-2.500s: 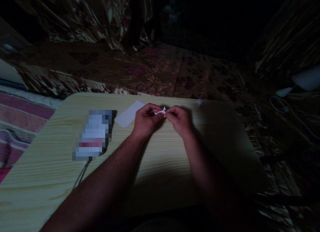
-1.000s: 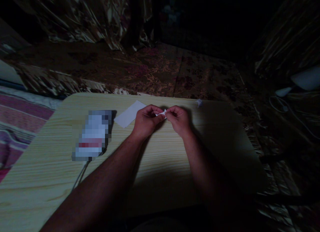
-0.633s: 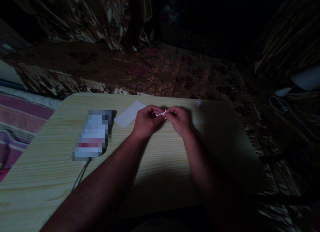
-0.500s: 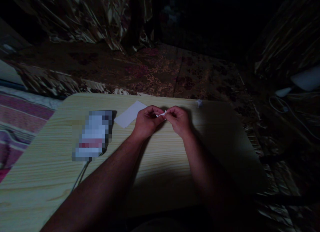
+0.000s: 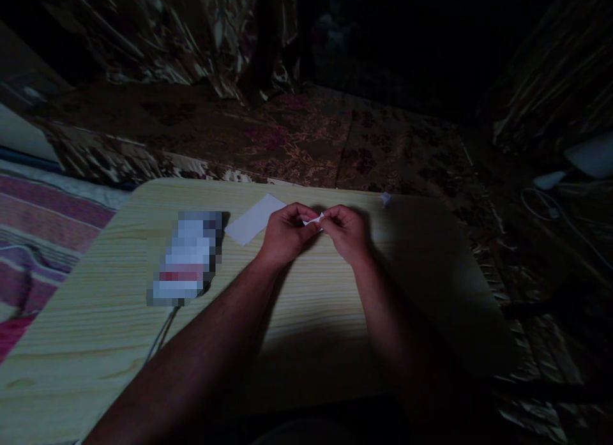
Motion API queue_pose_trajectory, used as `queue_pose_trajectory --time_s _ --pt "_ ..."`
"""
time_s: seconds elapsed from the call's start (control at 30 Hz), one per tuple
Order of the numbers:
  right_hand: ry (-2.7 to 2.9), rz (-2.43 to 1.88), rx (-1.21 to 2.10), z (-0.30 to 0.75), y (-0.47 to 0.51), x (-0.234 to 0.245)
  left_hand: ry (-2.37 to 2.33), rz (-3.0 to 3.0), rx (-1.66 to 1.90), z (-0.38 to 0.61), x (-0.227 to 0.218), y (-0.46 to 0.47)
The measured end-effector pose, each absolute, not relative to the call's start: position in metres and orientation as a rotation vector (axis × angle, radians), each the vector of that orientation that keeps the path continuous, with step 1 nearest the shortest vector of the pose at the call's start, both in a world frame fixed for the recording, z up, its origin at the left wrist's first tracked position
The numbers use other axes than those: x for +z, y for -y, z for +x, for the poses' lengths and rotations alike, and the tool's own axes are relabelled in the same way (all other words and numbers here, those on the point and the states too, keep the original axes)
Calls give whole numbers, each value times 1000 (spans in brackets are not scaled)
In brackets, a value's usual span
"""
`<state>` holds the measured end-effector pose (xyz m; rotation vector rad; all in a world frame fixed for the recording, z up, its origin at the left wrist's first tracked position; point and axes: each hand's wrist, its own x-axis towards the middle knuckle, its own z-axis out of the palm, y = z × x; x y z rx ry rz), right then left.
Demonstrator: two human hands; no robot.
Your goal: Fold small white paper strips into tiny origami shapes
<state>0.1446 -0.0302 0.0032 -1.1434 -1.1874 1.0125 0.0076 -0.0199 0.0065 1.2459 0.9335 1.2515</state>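
A small piece of white paper [image 5: 312, 221] is pinched between my two hands above the wooden table; most of it is hidden by the fingers. My left hand [image 5: 286, 231] grips it from the left, thumb against fingers. From the right, my right hand [image 5: 345, 233] holds the paper's other end between thumb and fingers, and the fingertips of both hands nearly meet. A flat white sheet of paper [image 5: 253, 220] lies on the table just left of my left hand. Beyond my right hand sits a small folded or crumpled bit of white paper [image 5: 385, 198].
On the left of the wooden table [image 5: 105, 285] lies a blurred-out phone-like device [image 5: 186, 256] with a cable [image 5: 160, 333] running toward me. Patterned dark fabric [image 5: 287, 138] borders the far edge. A white object with a cord [image 5: 550, 179] is at the far right.
The whole view has shifted slightly, so everything appears a little further right. Both hands keep their pinch on the small paper, with hardly any change in the fingers.
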Motion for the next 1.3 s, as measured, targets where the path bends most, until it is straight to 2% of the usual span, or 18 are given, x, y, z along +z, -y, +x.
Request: queue_pose_trajectory --time_s 0.67,1.17,1.3 --pt "1250 -1142 949 145 30 0 -911 1285 1234 8 5 21" --pt "1257 -1175 979 147 29 2 -956 1201 1267 6 4 19" --pt "1195 -1147 1074 147 30 7 -950 1151 1298 6 5 18"
